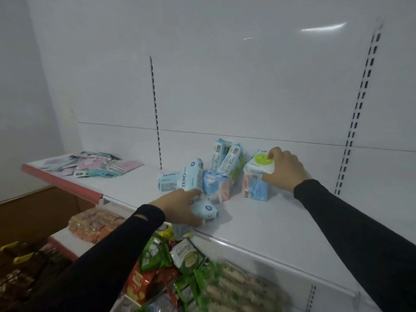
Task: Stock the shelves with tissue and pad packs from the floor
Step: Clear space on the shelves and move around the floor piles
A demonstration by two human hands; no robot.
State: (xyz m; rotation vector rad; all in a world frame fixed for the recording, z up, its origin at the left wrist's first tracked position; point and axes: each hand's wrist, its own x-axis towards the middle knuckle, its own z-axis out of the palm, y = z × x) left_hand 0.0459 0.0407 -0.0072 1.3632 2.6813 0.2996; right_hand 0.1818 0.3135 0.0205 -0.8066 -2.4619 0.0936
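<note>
Mid-frame on the shelf (pixel 258 221) a few packs (pixel 221 170) stand loosely, left hand (pixel 180 207) gripping a blue pack (pixel 206 210) at the edge, right hand (pixel 284 168) clasping a green-top pack (pixel 258 164), plenty of shelf unfilled.

Left hand (pixel 180 204) gripping a blue pack (pixel 206 210) at the shelf (pixel 258 221) edge, mid-frame; right hand (pixel 284 168) holding a green-topped pack (pixel 261 164), right of centre.

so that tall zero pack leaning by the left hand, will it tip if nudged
Probably. The ZERO pack stands on a narrow end and already tilts among loosely leaning packs. Its soft plastic wrap suggests it is light and squashy, so the left hand could easily topple it.
</note>
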